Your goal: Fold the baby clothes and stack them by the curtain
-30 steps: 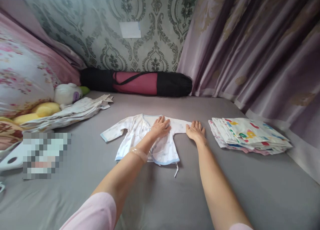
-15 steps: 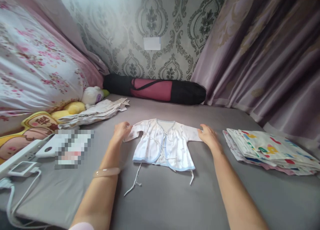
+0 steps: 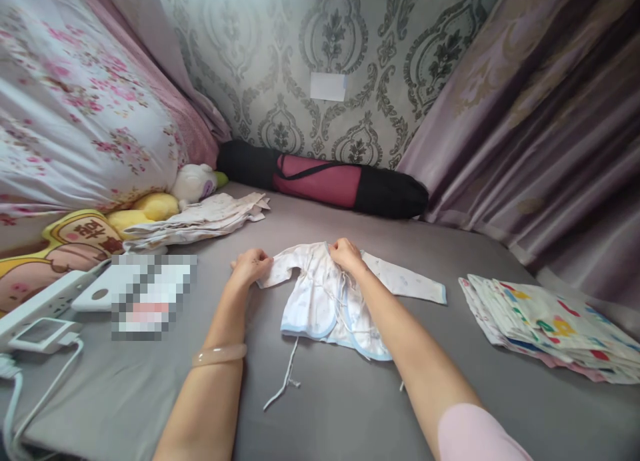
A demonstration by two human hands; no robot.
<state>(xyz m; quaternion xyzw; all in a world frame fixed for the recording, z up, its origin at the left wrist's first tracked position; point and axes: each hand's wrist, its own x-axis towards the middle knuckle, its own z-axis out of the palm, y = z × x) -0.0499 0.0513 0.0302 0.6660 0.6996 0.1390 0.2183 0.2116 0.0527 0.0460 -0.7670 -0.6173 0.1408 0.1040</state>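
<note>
A small white baby shirt (image 3: 320, 301) with blue trim and loose tie strings lies spread on the grey bed sheet (image 3: 350, 407). My left hand (image 3: 251, 266) is closed, pinching the end of the shirt's left sleeve. My right hand (image 3: 345, 253) is closed on the shirt's collar at the neckline. The shirt's right sleeve (image 3: 410, 284) lies stretched out flat to the right, untouched.
A stack of folded colourful cloths (image 3: 545, 321) lies at the right. Folded pale garments (image 3: 195, 221), soft toys (image 3: 195, 181) and a floral quilt (image 3: 75, 127) sit at the left. A black and pink roll bag (image 3: 325, 181) lies along the wall. A white power strip (image 3: 45, 307) is at the left edge.
My right hand left the right sleeve's end and moved left to grip the collar. My left hand stays on the left sleeve. The view shifted slightly rightward.
</note>
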